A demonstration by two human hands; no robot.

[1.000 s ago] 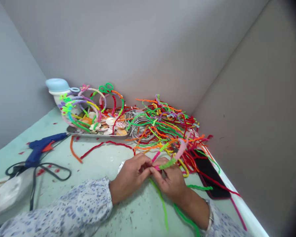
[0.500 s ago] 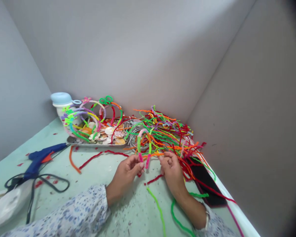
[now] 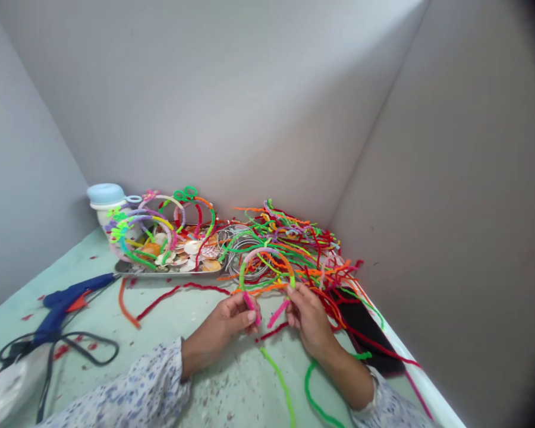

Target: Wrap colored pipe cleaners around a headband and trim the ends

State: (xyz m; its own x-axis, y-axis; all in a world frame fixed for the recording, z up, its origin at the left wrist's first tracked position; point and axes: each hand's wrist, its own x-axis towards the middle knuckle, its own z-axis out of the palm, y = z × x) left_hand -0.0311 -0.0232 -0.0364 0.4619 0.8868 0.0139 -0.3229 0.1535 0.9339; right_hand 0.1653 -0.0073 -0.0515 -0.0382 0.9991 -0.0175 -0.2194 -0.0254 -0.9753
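Observation:
Between my hands stands a headband (image 3: 266, 252) wrapped in fuzzy pipe cleaner, with pink, orange and green stretches and bright pink ends. My left hand (image 3: 234, 318) pinches its left pink end. On the other side, the fingers of my right hand (image 3: 307, 312) are closed on the green part just above the right pink end. A dark red pipe cleaner (image 3: 271, 331) lies on the table below the two ends. Closer to me are a light green pipe cleaner (image 3: 280, 380) and a darker green one (image 3: 311, 392).
Several finished-looking headbands (image 3: 160, 217) rest on a metal tray (image 3: 169, 273) of shells. A white bottle (image 3: 107, 202) stands behind. A blue glue gun (image 3: 57, 303) with a cord lies left. Pipe cleaners (image 3: 294, 238) are heaped against the wall, near a black phone-like slab (image 3: 374, 333).
My right hand has taken hold of the headband's right side. Its arch is spread wider than before, and its ends are farther apart. The view has tilted slightly upward.

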